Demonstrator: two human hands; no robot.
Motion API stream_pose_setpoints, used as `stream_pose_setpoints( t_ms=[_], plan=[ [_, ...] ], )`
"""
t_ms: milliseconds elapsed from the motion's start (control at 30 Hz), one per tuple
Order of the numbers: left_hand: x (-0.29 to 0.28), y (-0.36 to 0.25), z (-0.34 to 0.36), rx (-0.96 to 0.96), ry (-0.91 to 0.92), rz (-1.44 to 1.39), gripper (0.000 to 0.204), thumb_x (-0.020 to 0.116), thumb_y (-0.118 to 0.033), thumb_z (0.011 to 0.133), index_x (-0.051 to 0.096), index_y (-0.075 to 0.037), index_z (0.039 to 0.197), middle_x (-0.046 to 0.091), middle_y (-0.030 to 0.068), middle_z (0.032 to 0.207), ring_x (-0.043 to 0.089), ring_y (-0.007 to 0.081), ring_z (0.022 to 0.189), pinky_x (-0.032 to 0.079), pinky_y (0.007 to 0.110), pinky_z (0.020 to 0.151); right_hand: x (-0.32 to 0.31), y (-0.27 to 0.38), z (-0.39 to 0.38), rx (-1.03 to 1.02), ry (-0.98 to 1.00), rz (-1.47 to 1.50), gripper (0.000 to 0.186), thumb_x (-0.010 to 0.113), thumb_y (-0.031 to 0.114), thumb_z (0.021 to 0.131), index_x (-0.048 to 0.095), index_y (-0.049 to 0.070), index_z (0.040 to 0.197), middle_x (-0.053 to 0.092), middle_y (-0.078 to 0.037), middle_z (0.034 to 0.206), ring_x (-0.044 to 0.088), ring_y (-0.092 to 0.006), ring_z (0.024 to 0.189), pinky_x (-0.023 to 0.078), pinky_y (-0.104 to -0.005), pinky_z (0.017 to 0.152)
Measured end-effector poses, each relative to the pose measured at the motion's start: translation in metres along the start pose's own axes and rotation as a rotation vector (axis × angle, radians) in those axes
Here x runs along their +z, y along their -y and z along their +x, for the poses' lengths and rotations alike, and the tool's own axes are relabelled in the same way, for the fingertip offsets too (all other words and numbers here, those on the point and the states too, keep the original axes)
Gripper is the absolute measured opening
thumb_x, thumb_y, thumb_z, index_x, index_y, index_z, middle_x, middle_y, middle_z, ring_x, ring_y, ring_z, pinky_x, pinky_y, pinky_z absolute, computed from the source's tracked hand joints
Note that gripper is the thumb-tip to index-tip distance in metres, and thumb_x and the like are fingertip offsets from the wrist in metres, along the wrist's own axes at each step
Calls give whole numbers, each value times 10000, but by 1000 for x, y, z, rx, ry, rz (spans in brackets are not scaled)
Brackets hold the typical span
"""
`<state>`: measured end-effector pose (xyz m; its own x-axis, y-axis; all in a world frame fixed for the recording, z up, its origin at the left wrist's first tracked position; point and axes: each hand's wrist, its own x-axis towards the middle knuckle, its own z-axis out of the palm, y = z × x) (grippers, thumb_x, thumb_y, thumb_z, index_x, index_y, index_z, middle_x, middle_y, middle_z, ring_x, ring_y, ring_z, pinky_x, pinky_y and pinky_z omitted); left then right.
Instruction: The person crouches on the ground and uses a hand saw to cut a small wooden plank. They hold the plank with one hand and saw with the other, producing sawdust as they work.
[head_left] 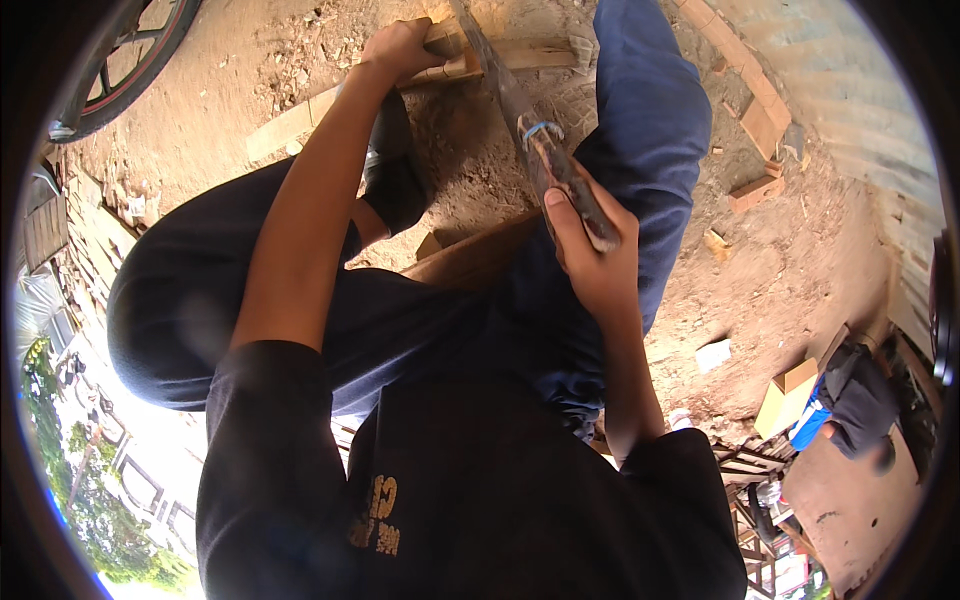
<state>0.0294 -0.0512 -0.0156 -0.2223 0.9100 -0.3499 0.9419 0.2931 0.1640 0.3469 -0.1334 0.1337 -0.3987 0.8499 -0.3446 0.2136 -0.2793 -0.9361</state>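
Note:
My right hand [598, 235] is closed around the worn handle of a saw [505, 90], with the thumb lying along the handle. A light blue band is wrapped where handle and blade meet. The long, narrow dark blade points away from me and crosses the wood near the top edge, where its tip runs out of view. My left hand [398, 50] is closed on a short wooden piece [445, 38] just left of the blade. Beneath it, a longer wooden strip [530, 55] lies across the ground. The blade's teeth cannot be made out.
My legs are bent on either side of a low wooden beam [470, 255]. Bricks [757, 192] and a curved row of wooden pieces lie at right, beside a corrugated metal wall [840, 90]. A wheel [140, 60] stands far left. Another person [860, 400] is at lower right near a yellow box [786, 398].

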Motion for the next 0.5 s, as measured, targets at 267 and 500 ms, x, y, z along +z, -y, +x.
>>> stream_pose_setpoints(
  t_ms=[267, 500],
  plan=[
    [4, 3, 3, 8, -63, 46, 713, 676, -684, 725, 643, -58, 1065, 702, 181, 938, 687, 347, 907, 550, 452, 793, 3, 19, -16, 72, -22, -67, 374, 619, 111, 942, 566, -82, 1258, 674, -66, 920, 580, -72, 855, 463, -220, 778],
    [6, 3, 4, 22, -61, 73, 758, 642, -738, 719, 640, -67, 1071, 706, 171, 934, 692, 337, 902, 554, 451, 792, 9, 20, -25, 46, -30, -68, 370, 593, 79, 941, 555, -89, 1268, 689, -118, 1018, 604, -99, 951, 463, -229, 849]
  ],
)
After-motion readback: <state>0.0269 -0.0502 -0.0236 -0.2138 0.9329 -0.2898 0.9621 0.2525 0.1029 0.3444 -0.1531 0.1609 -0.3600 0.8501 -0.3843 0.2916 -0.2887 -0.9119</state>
